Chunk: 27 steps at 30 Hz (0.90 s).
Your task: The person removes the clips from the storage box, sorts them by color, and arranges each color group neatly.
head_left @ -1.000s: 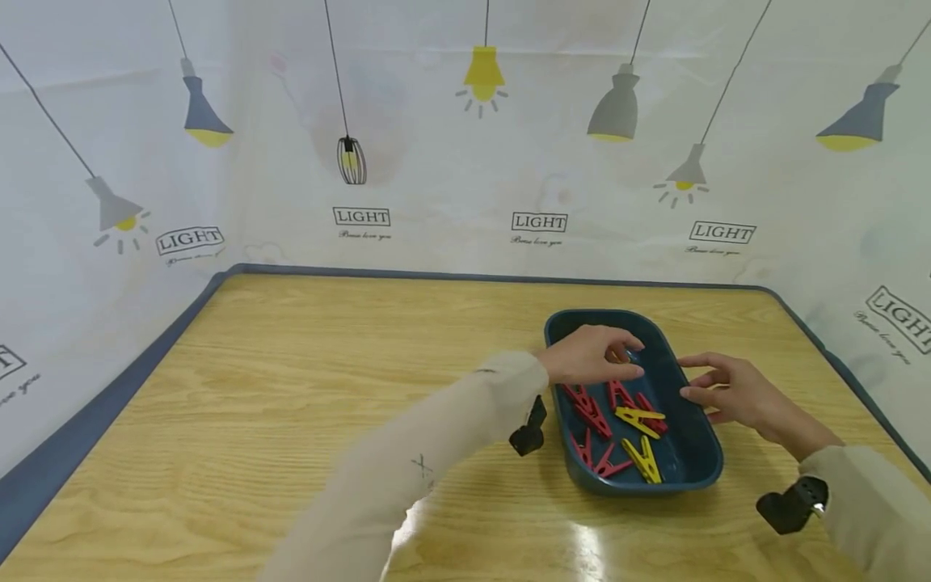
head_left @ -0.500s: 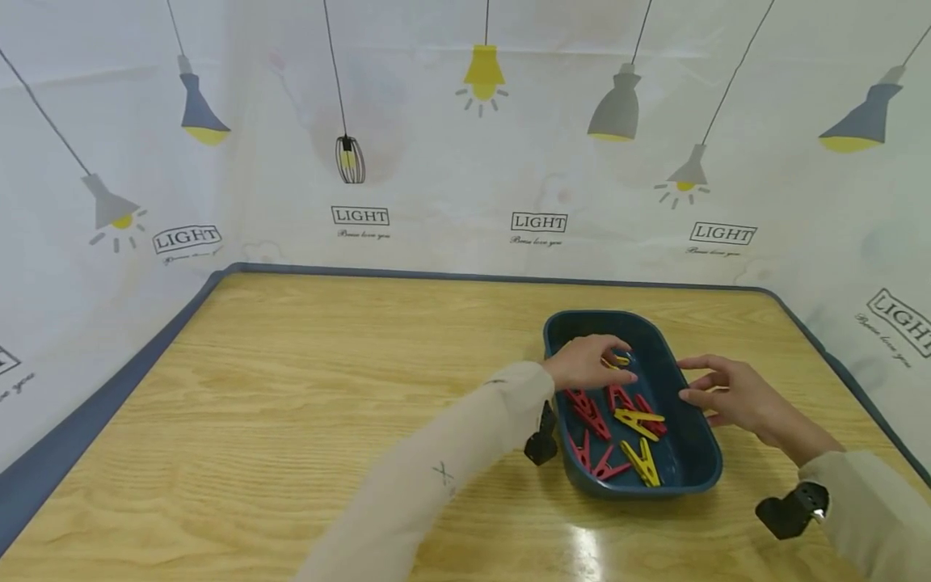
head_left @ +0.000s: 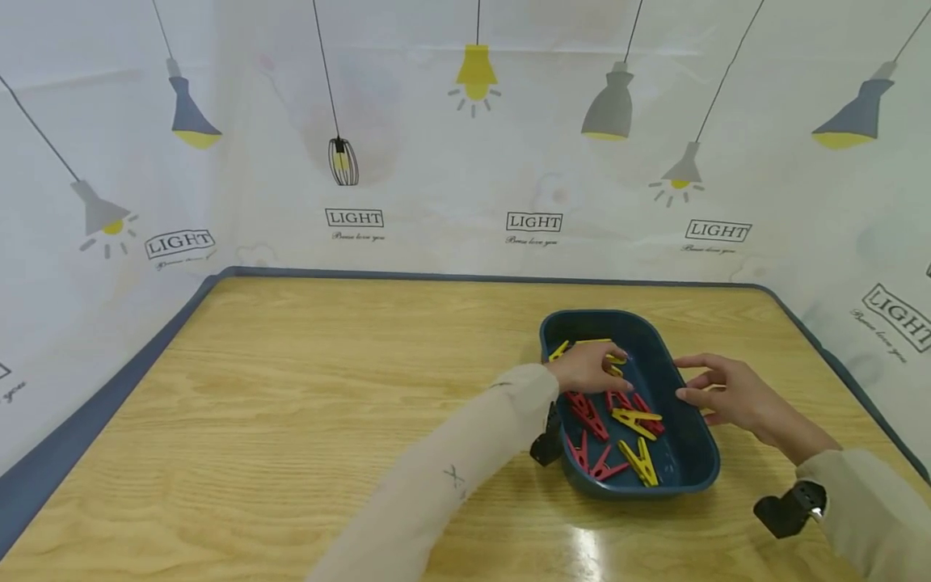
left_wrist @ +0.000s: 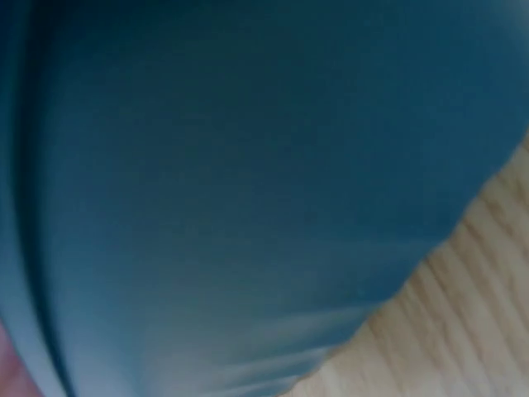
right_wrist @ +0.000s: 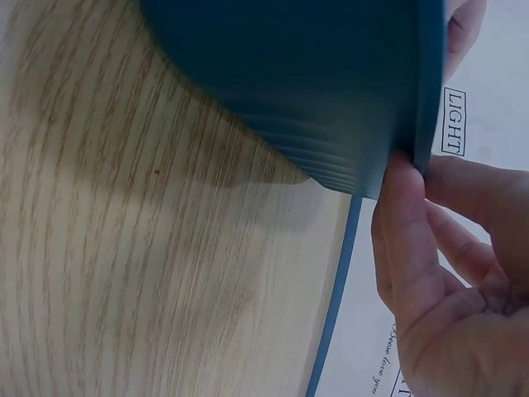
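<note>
- Left hand (head_left: 587,368) is hanging inside the far half of the blue plastic bin (head_left: 689,432), fingers bent, thumb and forefinger standing apart over yellow clips (head_left: 638,462); whether any finger is touching one cannot be told.
- Right hand (head_left: 738,398) is pinching the bin's right rim between thumb and fingers.
- Bin, one: is standing on the right part of the tabletop (head_left: 291,404), oblong, round-cornered, smooth-walled, fine ridges showing outside near the base.
- Yellow clips, V-shaped: two are lying fully visible in the near half; others are sitting partly hidden around the left hand, uncountable.
- Red clips (head_left: 587,416): several are lying in the near half, some overlapping, exact number unclear.
- Tabletop: is showing pale wood grain.
- Sheet (head_left: 436,162), creased, is bearing seven printed lamps (head_left: 476,69).
- Sleeves (head_left: 440,485), two, beige cloth, are covering the forearms.
</note>
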Each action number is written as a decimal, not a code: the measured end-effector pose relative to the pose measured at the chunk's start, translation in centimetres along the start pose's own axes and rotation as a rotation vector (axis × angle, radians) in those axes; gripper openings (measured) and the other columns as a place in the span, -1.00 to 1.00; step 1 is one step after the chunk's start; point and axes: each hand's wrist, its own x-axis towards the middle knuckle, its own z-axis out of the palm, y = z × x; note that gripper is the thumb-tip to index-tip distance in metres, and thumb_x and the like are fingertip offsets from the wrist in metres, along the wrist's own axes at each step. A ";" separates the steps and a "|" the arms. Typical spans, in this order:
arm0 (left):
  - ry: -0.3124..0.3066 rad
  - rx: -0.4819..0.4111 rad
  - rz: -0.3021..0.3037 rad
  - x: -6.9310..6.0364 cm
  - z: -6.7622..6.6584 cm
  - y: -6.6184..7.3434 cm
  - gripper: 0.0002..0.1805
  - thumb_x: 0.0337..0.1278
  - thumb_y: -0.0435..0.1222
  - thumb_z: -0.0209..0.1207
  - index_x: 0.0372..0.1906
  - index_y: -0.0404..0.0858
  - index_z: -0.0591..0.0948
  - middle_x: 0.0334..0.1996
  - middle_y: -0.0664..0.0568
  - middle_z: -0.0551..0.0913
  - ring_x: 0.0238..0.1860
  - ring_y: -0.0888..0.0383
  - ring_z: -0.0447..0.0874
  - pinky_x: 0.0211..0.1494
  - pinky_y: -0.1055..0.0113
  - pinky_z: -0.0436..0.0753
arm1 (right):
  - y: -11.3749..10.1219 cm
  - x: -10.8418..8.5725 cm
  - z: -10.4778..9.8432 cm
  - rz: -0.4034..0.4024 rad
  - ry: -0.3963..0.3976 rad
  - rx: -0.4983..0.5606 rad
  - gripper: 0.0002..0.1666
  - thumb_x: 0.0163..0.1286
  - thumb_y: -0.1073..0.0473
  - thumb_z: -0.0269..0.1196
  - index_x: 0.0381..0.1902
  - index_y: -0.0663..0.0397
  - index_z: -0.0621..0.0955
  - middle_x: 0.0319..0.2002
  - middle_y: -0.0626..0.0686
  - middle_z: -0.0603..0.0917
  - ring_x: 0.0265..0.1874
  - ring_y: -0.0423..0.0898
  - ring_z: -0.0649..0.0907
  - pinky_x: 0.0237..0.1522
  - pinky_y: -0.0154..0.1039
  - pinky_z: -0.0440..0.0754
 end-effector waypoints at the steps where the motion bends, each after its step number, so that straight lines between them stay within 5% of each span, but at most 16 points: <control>1: -0.006 0.000 -0.002 0.0 0.0 0.0 -0.45 0.04 -0.12 0.18 0.17 -0.17 0.39 0.07 0.05 0.46 -0.05 0.26 0.48 -0.12 0.48 0.45 | 0.0 0.0 0.0 0.000 0.002 -0.001 -0.30 0.25 0.15 0.16 0.24 0.36 0.18 -0.25 0.21 0.52 -0.33 -0.02 0.57 -0.36 -0.11 0.59; 8: -0.061 0.023 -0.009 0.3 0.1 -0.2 -0.44 0.00 -0.19 0.22 0.17 -0.21 0.39 0.03 0.06 0.50 -0.02 0.27 0.47 -0.11 0.53 0.43 | -0.1 -0.1 0.0 0.000 0.008 -0.005 -0.31 0.25 0.15 0.16 0.23 0.35 0.19 -0.26 0.20 0.51 -0.35 -0.03 0.56 -0.38 -0.13 0.59; 27: -0.042 0.200 -0.023 1.6 0.9 -0.6 -0.51 0.01 -0.17 0.20 0.09 -0.23 0.47 0.01 0.09 0.51 -0.06 0.28 0.47 -0.17 0.56 0.43 | 0.2 0.0 0.1 -0.001 0.026 -0.023 -0.30 0.23 0.13 0.18 0.22 0.35 0.21 -0.30 0.17 0.52 -0.38 -0.04 0.56 -0.43 -0.15 0.60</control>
